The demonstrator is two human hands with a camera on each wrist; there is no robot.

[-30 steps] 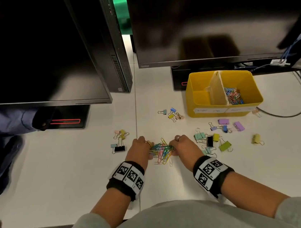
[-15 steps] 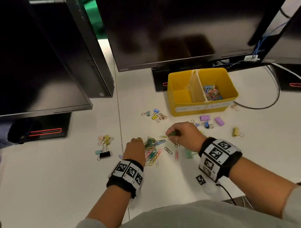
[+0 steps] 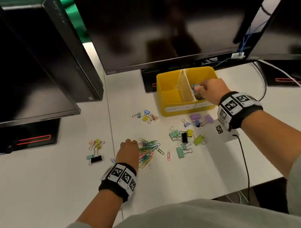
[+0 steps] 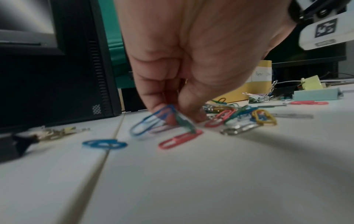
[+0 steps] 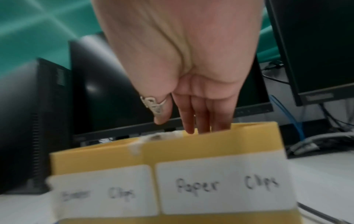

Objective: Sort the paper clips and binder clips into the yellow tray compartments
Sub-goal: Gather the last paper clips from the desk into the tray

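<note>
A pile of coloured paper clips [image 3: 148, 149] lies on the white desk. My left hand [image 3: 127, 150] is at its left edge; in the left wrist view that left hand [image 4: 178, 116] pinches a blue paper clip [image 4: 151, 121] and others between thumb and fingers. The yellow tray [image 3: 162, 97] stands behind, with a divider. My right hand [image 3: 208, 88] hovers over its right compartment, which holds paper clips [image 3: 196, 91]. In the right wrist view the right hand [image 5: 180, 124] has straight fingers [image 5: 203, 121] above the tray [image 5: 191, 145], over the "Paper Clips" label, holding nothing visible. Binder clips [image 3: 184, 138] lie scattered.
More binder clips lie in groups at left [image 3: 95, 150], in front of the tray [image 3: 146, 116] and by my right wrist [image 3: 200, 117]. Black monitors [image 3: 164, 24] and a computer tower [image 3: 75, 56] stand behind. A black cable [image 3: 244, 159] runs over the desk's front edge.
My right hand has left the paper clip pile and moved forward and right to above the tray's right compartment. My left hand has stayed at the pile.
</note>
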